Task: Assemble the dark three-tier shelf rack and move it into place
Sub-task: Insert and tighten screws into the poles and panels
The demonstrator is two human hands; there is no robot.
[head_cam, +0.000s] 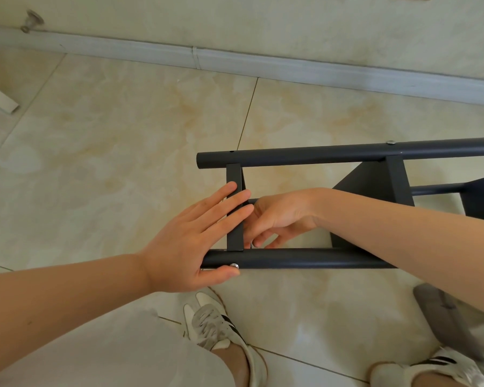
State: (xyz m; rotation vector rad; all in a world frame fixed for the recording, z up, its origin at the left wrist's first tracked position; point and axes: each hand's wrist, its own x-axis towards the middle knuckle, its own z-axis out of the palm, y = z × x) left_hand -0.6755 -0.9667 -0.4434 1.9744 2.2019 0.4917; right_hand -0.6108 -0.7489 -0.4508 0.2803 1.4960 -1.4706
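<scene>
Left hand (190, 241) flat, fingers straight across rack (319, 153) crossbar (234, 236). Right hand (280, 216) half hidden behind the crossbar, grip unclear. Rack cut off at 3 o'clock.

The dark grey tubular metal shelf rack (305, 156) looks matt and smooth, its small silver screw (234, 265) shiny, above glossy beige marbled floor tiles (109, 152).
</scene>
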